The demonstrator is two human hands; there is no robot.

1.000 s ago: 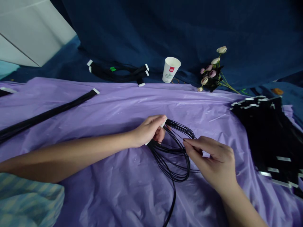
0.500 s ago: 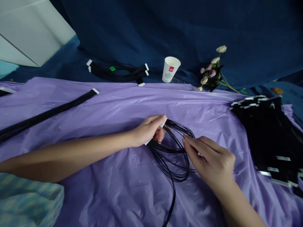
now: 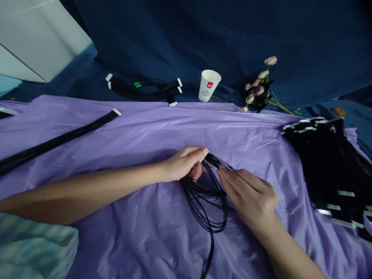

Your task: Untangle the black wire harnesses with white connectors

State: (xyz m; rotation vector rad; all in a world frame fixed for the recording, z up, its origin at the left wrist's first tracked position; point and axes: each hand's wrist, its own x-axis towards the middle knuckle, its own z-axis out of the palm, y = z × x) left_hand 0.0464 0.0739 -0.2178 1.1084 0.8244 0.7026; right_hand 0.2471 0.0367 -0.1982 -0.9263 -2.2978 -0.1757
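A looped bundle of thin black wires, a wire harness point(image 3: 209, 224), lies between my hands over the purple sheet. My left hand point(image 3: 187, 162) is closed on its white connector point(image 3: 204, 156), thumb on top. A second white end is mostly hidden under that hand, where more wires fan out. My right hand point(image 3: 251, 193) pinches some of the wires just right of the connector, with thumb and fingertips together. One tail of the bundle hangs toward the near edge of the view.
Purple plastic sheet point(image 3: 139, 232) covers the work surface. A long black harness point(image 3: 64, 135) lies at left, and a pile of black harnesses point(image 3: 325, 162) at right. Along the back are more harnesses point(image 3: 139, 89), a paper cup point(image 3: 208, 86) and artificial flowers point(image 3: 258, 91).
My right hand has slid left along the wires, closer to the connector. My left hand has shifted slightly right and down, and the wire loops have moved a little left.
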